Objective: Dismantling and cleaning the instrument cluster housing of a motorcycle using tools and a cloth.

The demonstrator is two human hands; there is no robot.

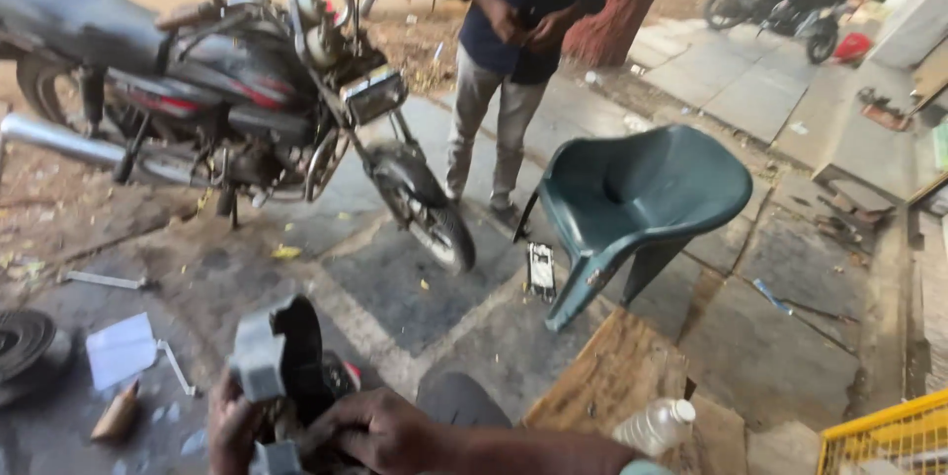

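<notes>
Down low, both hands — left hand (229, 428), right hand (380, 428) — clench a grey-black engine part (281, 356); looks heavy, rigid, probably greasy; grip the body.

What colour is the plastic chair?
The plastic chair is dark teal green, seen best in the head view.

this was an open-air roadside motorcycle repair spot. a partly stripped motorcycle (247, 110) stood on the stained stone paving (415, 287), with loose parts, a wrench (104, 280) and a coiled belt (22, 339) scattered about. a green plastic chair (632, 203) lay tipped over, and another motorcycle (775, 1) was parked beyond the tree trunk (627, 1).
</notes>
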